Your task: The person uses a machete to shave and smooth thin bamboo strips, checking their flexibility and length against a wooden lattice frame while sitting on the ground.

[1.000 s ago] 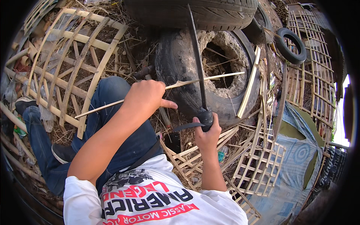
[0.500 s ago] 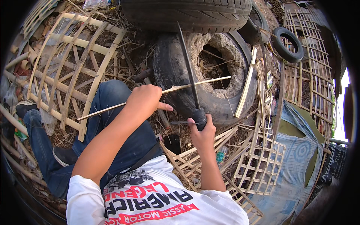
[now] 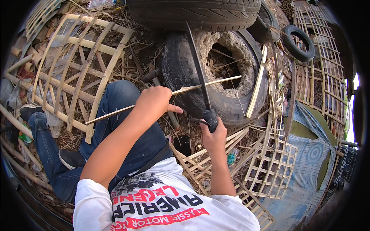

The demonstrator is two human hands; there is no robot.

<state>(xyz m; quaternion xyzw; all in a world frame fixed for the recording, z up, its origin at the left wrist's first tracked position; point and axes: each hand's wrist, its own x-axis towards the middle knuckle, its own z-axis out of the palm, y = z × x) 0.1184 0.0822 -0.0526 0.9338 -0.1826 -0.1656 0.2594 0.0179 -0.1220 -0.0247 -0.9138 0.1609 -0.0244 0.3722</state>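
My left hand (image 3: 155,101) is closed around a long, thin bamboo strip (image 3: 221,81), its thumb stretched out to the right. The strip slants from above my bent knee up to the right, over the old tire (image 3: 179,73). Gripped by its black handle in my right hand (image 3: 215,134) is a long machete (image 3: 197,65). Its dark blade points away from me and crosses the strip to the right of my left hand. Whether the edge bites into the strip, I cannot tell. Rough, pale concrete-like material (image 3: 204,46) rings the tire's hole.
Another tire (image 3: 192,15) stands beyond the first, with a smaller tire (image 3: 298,44) at far right. Split bamboo pieces (image 3: 257,82) rest on the near tire's right side. Bamboo lattices lie left (image 3: 83,71) and right (image 3: 269,169). Blue cloth (image 3: 304,161) covers the right side.
The whole view has shifted slightly, so things sit a little further right. Both hands keep their holds, and the machete still crosses the strip, its handle tilted slightly differently.
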